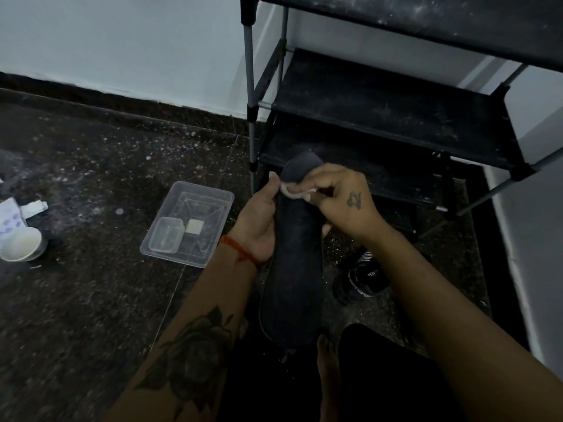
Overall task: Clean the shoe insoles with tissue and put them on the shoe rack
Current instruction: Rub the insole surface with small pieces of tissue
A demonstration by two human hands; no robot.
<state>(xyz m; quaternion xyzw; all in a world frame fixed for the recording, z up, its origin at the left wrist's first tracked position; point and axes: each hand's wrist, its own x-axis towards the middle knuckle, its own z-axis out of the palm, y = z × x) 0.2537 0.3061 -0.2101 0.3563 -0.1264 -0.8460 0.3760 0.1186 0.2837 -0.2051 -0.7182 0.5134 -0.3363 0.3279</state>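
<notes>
A long dark insole [294, 269] stands nearly upright in the middle of the head view. My left hand [260, 222] grips its left edge, thumb up near the toe end. My right hand [341, 197] pinches a small white tissue [294, 191] against the insole's upper part. The black shoe rack [390, 111] stands just behind, its dusty fabric shelves bare.
A clear plastic tray [219, 197] with a smaller clear box in it lies on the dark speckled floor to the left. A white bowl [21, 243] and a tissue pack [9, 219] sit far left. A black shoe [362, 280] lies under my right forearm.
</notes>
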